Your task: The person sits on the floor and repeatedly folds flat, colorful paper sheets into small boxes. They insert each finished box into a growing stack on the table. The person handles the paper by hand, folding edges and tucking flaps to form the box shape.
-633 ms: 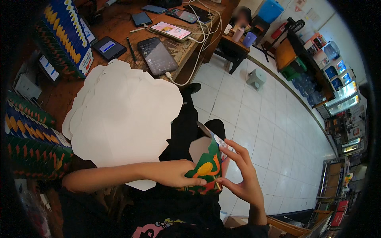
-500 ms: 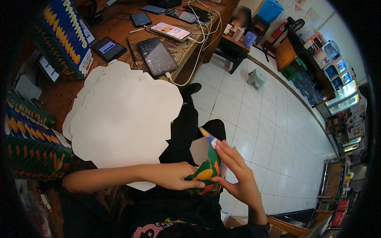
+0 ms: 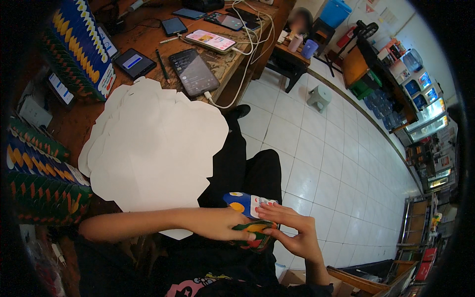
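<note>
Stacks of printed cartons [image 3: 44, 183] stand at the left of the counter [image 3: 74, 123], beside a pile of white card blanks [image 3: 153, 148] (the carton insides do not show). Over the lap, the left hand [image 3: 220, 223] has its grip around a small folded carton [image 3: 249, 218], blue, white and green. The right hand [image 3: 292, 232] presses flat fingers [image 3: 269, 209] on its top.
</note>
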A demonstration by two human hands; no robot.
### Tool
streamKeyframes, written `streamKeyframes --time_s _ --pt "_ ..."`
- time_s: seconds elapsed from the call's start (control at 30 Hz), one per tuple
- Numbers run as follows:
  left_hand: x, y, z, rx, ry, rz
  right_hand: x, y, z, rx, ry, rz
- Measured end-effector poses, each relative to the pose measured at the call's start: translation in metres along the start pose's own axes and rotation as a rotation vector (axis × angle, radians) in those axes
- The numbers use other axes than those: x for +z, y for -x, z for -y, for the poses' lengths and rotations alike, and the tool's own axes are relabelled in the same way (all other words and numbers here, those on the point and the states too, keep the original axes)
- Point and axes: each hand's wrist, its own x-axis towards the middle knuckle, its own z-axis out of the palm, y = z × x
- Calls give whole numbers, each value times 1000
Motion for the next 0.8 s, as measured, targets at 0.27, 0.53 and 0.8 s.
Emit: streamKeyframes --time_s 0.27,0.53,0.8 --pt "-16 5 -8 -276 335 183 -5 0 1 38 -237 -143" --pt "-18 12 -15 -193 944 19 -13 12 -1 231 -621 -345" --pt "-10 4 -15 -211 1007 -339 13 -1 1 44 -241 -498"
